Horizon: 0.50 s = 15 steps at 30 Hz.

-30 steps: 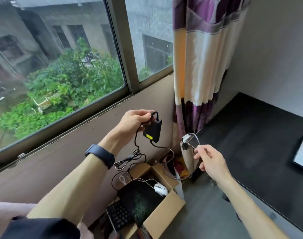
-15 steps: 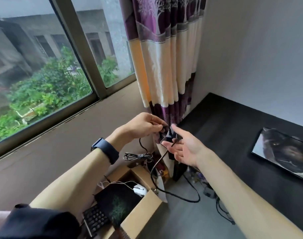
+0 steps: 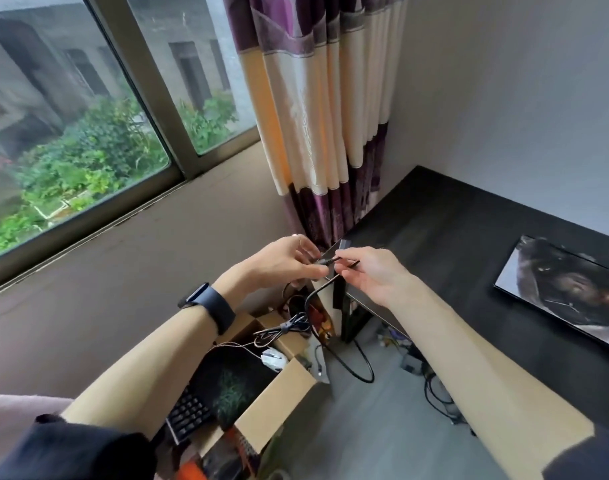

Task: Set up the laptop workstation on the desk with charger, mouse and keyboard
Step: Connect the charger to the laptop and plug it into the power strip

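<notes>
My left hand (image 3: 285, 261) grips the black charger, mostly hidden inside my fingers, near the desk's left corner. My right hand (image 3: 369, 271) pinches the charger cable (image 3: 344, 261) just beside it; the cable loops down to the floor (image 3: 358, 372). A bundled part of the cable (image 3: 282, 329) hangs under my left hand. The closed laptop (image 3: 569, 289) lies on the black desk (image 3: 445, 230) at the right. In the open cardboard box (image 3: 279, 393) below sit a white mouse (image 3: 273, 360), a black keyboard (image 3: 189, 415) and a dark mouse pad (image 3: 234, 382).
A striped purple and cream curtain (image 3: 317, 116) hangs behind the desk corner. A large window (image 3: 74, 126) and its sill run along the left. More cables and a power strip (image 3: 434, 386) lie on the grey floor under the desk edge.
My view has swung right toward the desk. My hands came together: the right hand moved from the far cable end to pinch the cable next to the charger in my left hand.
</notes>
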Motion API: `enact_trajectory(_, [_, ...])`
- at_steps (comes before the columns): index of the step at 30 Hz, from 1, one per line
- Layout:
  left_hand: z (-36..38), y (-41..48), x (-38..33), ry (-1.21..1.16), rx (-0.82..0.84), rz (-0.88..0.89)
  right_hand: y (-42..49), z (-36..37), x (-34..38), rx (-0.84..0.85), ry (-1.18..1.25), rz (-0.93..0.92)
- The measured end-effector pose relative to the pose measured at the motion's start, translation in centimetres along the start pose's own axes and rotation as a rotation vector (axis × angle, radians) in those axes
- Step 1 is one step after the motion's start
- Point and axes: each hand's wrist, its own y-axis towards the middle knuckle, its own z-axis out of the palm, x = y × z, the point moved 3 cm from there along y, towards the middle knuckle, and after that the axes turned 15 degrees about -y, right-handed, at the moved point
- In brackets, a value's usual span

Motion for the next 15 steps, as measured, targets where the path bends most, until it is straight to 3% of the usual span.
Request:
enact_trajectory(5, [0.8,0.6,5.3,0.187,0.028,-0.046,-0.5,-1.1,0.0,-0.086,-0.049,-0.072])
enact_trajectory(15, [0.5,5.8,13.8,0.111,0.068,-0.101,-5.6,-8.8,-1.9,-0.494,0.063,-0.141])
